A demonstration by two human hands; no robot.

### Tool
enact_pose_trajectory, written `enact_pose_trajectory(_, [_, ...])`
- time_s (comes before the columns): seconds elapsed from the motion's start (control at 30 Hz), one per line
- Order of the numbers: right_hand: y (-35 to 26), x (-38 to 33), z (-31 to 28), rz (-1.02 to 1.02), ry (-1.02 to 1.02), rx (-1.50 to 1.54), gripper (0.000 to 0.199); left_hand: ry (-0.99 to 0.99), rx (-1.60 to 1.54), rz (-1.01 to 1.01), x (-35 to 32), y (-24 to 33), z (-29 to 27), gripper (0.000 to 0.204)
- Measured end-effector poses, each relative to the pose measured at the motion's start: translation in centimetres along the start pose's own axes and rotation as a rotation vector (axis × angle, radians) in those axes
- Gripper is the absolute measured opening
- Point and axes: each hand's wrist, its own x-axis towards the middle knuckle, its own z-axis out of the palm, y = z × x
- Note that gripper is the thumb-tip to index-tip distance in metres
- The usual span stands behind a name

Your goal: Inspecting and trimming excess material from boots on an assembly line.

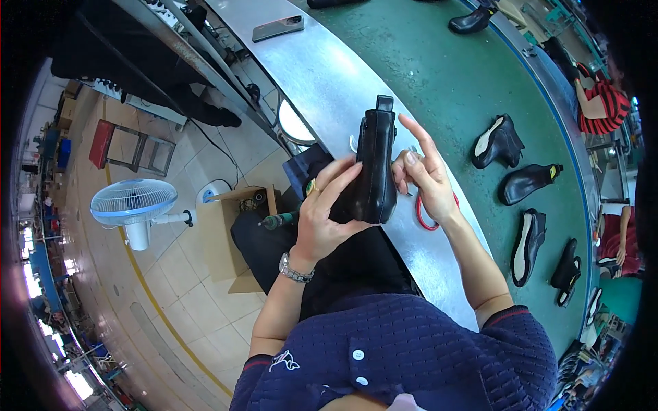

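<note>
Setting: factory floor with pale tiles at 9 o'clock, a curved steel worktop (322, 75) running from 12 o'clock down past centre, and a green conveyor belt (439, 75) beside it at 1 to 3 o'clock.
Held thing: 1 black ankle boot (376, 168), upright at centre, raised just above the worktop edge, pull tab at its top.
Left hand (323, 212): closed around the boot's near side, fingers wrapped across the leather; a ring and a wristwatch show.
Right hand (426, 181): partly open, touching the boot's far side with thumb and lower fingers, forefinger raised free toward 12 o'clock.
Under the right hand: red-handled scissors (428, 218) lying on the worktop, just beside the palm; whether a finger touches them I cannot tell.
Belt: 4 black boots (498, 142) lying apart at 3 o'clock, 1 more at 1 o'clock.
Other: phone (277, 28) on the worktop at 12 o'clock; white fan (133, 203) on the floor at 9 o'clock; cardboard box (226, 236) at 8 o'clock.
Step, as I judge it: inspecting or turning the boot.
Next move calls for: a steady left grip while the right hand shifts.
</note>
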Motion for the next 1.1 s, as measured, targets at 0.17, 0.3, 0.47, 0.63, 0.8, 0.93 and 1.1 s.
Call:
enact_pose_trajectory(0.17, [0.1,0.6,-0.2,-0.018,-0.086,-0.105,0.063,-0.23,-0.735,-0.231,0.0,-5.4,2.6,0.12])
enact_pose_trajectory(0.3, [-1.0,1.7,1.0,-0.009,-0.109,0.074,0.058,-0.142,-0.844,-0.391,-0.7,-4.7,0.8,0.119])
enact_pose_trajectory(0.47, [4.9,2.7,-1.0,0.045,-0.054,-0.313,0.047,0.292,-0.867,-0.591,-10.7,-4.0,-6.0,0.071])
enact_pose_trajectory(0.63, [13.9,2.0,-4.8,-0.188,0.105,-1.488,0.054,0.435,-0.817,-0.911,-15.7,-1.2,-12.6,0.07])
enact_pose_trajectory(0.8, [14.7,3.1,-3.4,-0.166,0.044,-1.561,0.049,0.451,-0.785,-1.158,-19.3,-0.2,-14.2,0.07])
enact_pose_trajectory(0.93, [14.3,3.7,-3.8,0.166,0.056,-0.986,0.046,0.331,-0.839,-1.293,-18.6,-1.9,-12.6,0.073])
enact_pose_trajectory(1.1, [7.2,0.5,4.2,0.413,-0.098,-0.503,0.039,0.28,-0.808,-1.246,-17.2,-2.9,-11.4,0.079])
